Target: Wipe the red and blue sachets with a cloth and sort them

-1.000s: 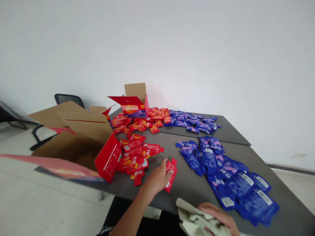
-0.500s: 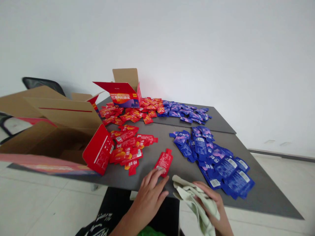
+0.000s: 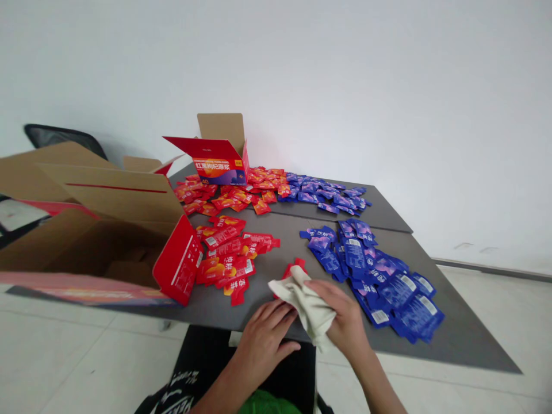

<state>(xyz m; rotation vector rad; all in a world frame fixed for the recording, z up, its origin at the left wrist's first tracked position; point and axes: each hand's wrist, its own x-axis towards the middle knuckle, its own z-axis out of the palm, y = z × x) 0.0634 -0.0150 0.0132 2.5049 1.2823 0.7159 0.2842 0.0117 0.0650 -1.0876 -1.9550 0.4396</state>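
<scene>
A red pouch (image 3: 295, 265) lies on the table near its front edge, mostly covered by a pale cloth. My right hand (image 3: 338, 313) is closed on that cloth (image 3: 308, 305) and presses it over the pouch. My left hand (image 3: 268, 334) rests at the table edge, palm down with fingers stretched out, its fingertips at the pouch's lower end. Left of the pouch is a loose group of red pouches (image 3: 226, 253). Blue pouches (image 3: 379, 279) are heaped to the right of my right hand.
A large open carton (image 3: 181, 261) stands at the left of the table (image 3: 276, 227). Farther back are an open red box (image 3: 218, 167), more red pouches (image 3: 263, 179) and more blue pouches (image 3: 321, 192). A black chair (image 3: 64, 138) stands behind the carton.
My right hand has moved left and up with the cloth, which now covers most of the red pouch. My left hand has stayed nearly in place. The view has shifted slightly.
</scene>
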